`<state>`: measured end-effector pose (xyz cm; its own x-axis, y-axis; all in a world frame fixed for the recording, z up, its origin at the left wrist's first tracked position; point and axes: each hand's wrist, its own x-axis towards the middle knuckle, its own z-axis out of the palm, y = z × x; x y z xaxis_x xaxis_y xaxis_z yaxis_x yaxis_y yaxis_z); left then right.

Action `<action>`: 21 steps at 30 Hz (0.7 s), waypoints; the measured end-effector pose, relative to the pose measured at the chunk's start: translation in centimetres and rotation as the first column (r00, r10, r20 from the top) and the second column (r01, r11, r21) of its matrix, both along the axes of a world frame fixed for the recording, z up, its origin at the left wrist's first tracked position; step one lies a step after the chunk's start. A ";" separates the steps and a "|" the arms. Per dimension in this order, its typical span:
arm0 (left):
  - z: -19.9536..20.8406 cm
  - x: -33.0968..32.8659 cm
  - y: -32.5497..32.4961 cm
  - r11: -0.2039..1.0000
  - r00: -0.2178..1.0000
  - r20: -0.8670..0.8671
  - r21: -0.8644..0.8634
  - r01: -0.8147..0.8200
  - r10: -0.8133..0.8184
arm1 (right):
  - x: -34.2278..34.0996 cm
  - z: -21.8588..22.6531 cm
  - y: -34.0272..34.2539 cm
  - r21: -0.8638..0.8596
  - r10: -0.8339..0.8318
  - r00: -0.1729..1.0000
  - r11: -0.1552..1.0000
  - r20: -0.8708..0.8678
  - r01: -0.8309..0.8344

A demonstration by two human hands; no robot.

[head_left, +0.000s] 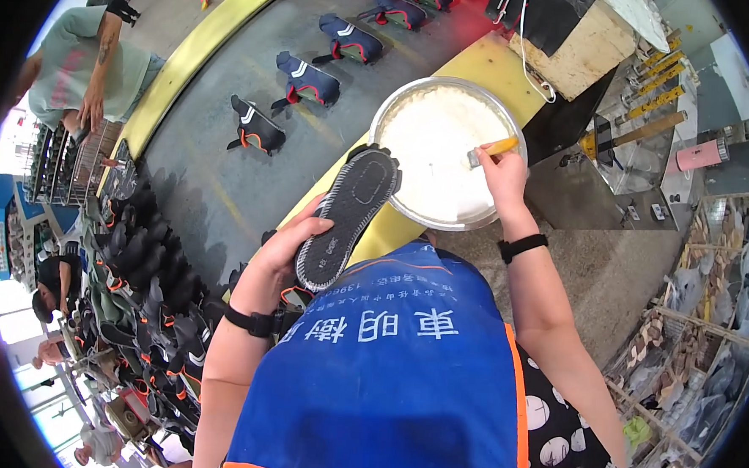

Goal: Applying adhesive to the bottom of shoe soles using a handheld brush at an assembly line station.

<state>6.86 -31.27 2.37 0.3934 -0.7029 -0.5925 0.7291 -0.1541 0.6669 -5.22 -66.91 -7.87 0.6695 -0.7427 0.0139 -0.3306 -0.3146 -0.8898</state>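
My left hand (294, 240) is closed round a shoe upper (352, 203), thumb on its edge. Its black bottom, with pale zigzag stitching round the rim, faces up, and its far end is at the bowl's left side. In my right hand (506, 182) is a small brush (503, 146) with a yellow handle, fingers pinched round it. The brush head is over the white creamy liquid (434, 152), and I cannot tell whether it touches. This liquid fills a round metal bowl (382, 114) on the yellow ledge in front of me.
Several dark blue uppers with orange trim (308, 80) lie spaced along a grey conveyor (202, 132) with yellow edges (164, 77). Black uppers (149, 256) are heaped at the left. Metal machinery (580, 181) stands right of the bowl. Another person (83, 66) stands across the belt.
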 end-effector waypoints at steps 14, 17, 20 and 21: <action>2.0 1.6 -5.5 0.947 0.947 0.029 0.034 0.320 -0.321 | 1.3 15.5 4.8 -0.423 0.763 0.584 0.643 0.277 -0.639; 2.1 1.2 -5.1 0.955 0.955 0.030 0.013 0.295 -0.296 | 2.0 14.0 4.3 -0.444 0.738 0.635 0.660 0.229 -0.606; 2.3 0.6 -4.3 0.975 0.976 0.004 -0.040 0.217 -0.217 | 2.2 12.0 2.8 -0.191 0.583 0.786 0.812 0.204 -0.552; 2.4 0.5 -4.0 0.976 0.977 0.009 -0.039 0.213 -0.213 | 2.3 11.8 2.4 -0.184 0.559 0.807 0.828 0.193 -0.529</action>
